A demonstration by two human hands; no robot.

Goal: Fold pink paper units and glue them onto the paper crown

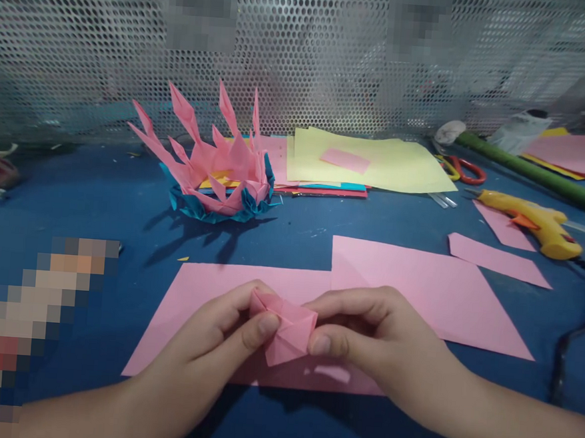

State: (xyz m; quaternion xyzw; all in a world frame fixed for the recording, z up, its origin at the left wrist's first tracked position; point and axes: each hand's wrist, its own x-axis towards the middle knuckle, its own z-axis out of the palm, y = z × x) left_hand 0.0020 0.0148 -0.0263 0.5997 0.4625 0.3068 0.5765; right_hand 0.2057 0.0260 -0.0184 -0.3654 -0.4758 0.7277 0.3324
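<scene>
Between both hands is a small piece of folded pink paper (290, 335), held a little above the sheets. My left hand (224, 338) pinches its left side, thumb in front on the creases and fingers behind. Its right edge is gripped by my right hand (372, 335) between thumb and forefinger. Under the hands a large pink sheet (185, 318) lies flat, and another pink sheet (418, 281) overlaps it on the right. Beyond them stands a pink paper crown of folded spikes (220, 167) with a blue paper base.
A yellow glue gun (537, 223) with a black cord (561, 351) rests at right, near pink paper strips (502, 260). Behind are yellow sheets (361, 158), scissors (469, 170) and a green stick (531, 170). A perforated metal panel (308, 60) closes the back. A pixelated patch covers the left edge.
</scene>
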